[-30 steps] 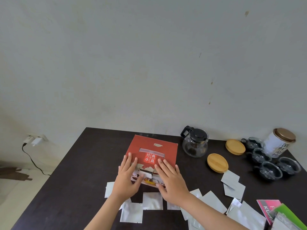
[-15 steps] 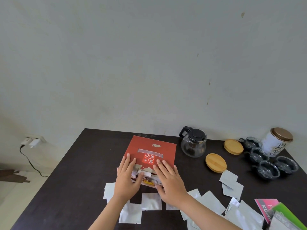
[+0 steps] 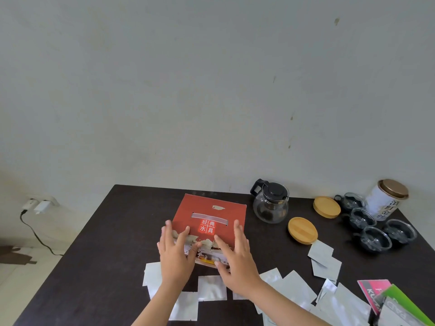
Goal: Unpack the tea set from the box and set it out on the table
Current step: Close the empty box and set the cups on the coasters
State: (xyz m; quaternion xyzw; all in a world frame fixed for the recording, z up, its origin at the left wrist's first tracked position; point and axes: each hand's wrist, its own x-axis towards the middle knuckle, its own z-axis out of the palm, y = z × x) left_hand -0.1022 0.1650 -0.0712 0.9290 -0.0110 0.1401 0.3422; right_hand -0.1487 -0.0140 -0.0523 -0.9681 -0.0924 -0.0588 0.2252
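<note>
- Red cardboard, the box (image 3: 213,216) lies flat near the middle of the dark table (image 3: 98,250), lid up; it looks nearly square, so no long axis is clear, and its printed characters read upright toward you.
- Your left hand (image 3: 175,254) lies over the box's near left corner, fingers straight and spread, pointing away from you.
- Your right hand (image 3: 236,255) covers the near right part, fingers straight, thumb splayed inward. The hands are apart, both flat and gripping nothing; whether the palms press the lid cannot be told.
- One glass teapot (image 3: 270,204) with a black lid stands right of the box, apart from it.
- Two round wooden lids (image 3: 302,230) lie further right.
- Four dark glass cups (image 3: 376,238) cluster beside one white canister (image 3: 386,200).
- Silver foil sachets (image 3: 211,288), more than ten, are scattered along the near edge.
</note>
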